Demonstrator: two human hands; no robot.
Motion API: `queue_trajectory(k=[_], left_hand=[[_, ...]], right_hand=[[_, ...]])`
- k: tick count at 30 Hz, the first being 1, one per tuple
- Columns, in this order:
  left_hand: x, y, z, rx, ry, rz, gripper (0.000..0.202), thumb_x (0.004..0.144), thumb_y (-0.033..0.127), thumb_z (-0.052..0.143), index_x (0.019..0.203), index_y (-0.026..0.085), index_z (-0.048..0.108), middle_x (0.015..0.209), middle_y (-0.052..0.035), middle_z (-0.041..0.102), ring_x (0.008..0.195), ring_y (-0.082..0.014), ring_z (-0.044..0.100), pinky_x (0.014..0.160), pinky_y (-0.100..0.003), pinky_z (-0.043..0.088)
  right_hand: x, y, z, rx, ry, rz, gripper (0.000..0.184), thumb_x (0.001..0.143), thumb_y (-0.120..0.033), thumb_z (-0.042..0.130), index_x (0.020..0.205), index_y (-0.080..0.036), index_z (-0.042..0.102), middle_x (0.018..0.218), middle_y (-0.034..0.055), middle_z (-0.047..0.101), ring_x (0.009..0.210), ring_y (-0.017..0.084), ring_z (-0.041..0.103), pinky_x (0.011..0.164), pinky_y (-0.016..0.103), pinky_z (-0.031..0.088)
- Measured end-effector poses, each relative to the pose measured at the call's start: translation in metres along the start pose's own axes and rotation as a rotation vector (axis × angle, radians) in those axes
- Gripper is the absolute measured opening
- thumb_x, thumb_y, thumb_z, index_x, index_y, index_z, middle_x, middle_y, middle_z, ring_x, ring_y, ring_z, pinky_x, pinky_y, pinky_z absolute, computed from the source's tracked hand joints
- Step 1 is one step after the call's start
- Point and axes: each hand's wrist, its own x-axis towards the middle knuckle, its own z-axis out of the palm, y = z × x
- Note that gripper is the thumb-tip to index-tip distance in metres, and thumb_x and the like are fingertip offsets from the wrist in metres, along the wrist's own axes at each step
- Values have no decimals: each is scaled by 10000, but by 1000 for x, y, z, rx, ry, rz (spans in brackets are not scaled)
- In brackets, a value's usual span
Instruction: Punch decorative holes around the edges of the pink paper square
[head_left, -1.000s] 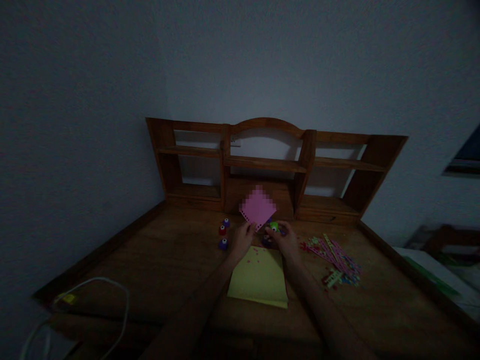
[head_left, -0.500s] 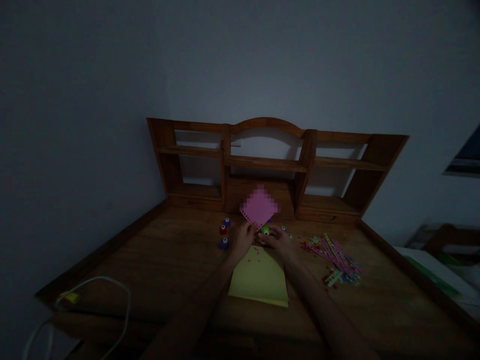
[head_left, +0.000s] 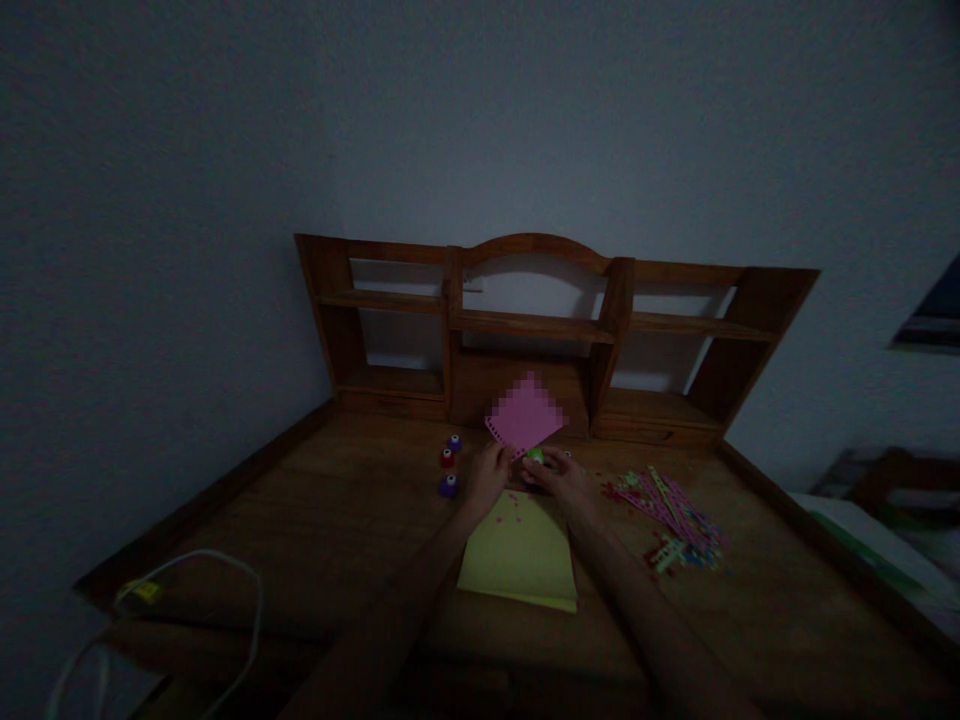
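Pinched in my left hand (head_left: 489, 472) is a pink sheet of paper (head_left: 525, 415), tilted up with a corner toward me and a row of small holes along its lower left edge. My right hand (head_left: 559, 475) has its fingers wrapped round a green craft punch (head_left: 535, 456), close against the sheet's lower right edge. Whether the paper sits inside the punch's slot I cannot tell. Beneath both hands lies a yellow notepad (head_left: 517, 560) with several tiny pink cut-outs (head_left: 516, 505) on it.
Left of my hands stand a red punch (head_left: 447, 458) and two purple punches (head_left: 448, 486). Another punch is partly hidden behind my right hand. Pink strips (head_left: 675, 510) and many coloured bits lie on the right of the wooden desk (head_left: 322, 520). A white cable (head_left: 259, 600) loops at front left.
The pink sheet has shifted slightly right. The green punch has turned in my right hand, so its eye-like front no longer shows clearly. My left hand stays nearly in place.
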Motion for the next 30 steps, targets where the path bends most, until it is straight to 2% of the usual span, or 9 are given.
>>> queue_trajectory(k=[7,15,25,30], left_hand=[[0,1,0,-20,-18,1,286,958,320,411,787,174,588,700,-16,619,670,-152,574,628,-241,387],[-1,8,-2,-24,-6,91,271,960,264,412,818,170,623,848,-71,671,806,-188,611,757,-289,430],[-1,8,-1,-40,12,101,248,954,231,417,814,171,613,863,-71,674,814,-185,604,768,-287,434],[0,8,-2,-75,17,143,201,942,209,438,874,181,625,915,-63,679,853,-180,610,766,-272,438]], right_hand=[[2,3,-1,64,-1,26,481,566,-409,870,945,-188,673,884,48,732,658,170,691,687,316,584],[1,0,-1,52,13,44,458,619,-455,835,945,-172,681,850,61,740,615,159,686,649,294,581],[0,-3,-1,26,48,45,438,645,-468,815,943,-172,692,828,60,742,600,156,684,624,280,576],[2,-2,-3,19,48,49,441,657,-475,806,956,-171,691,837,66,743,610,159,688,624,280,580]])
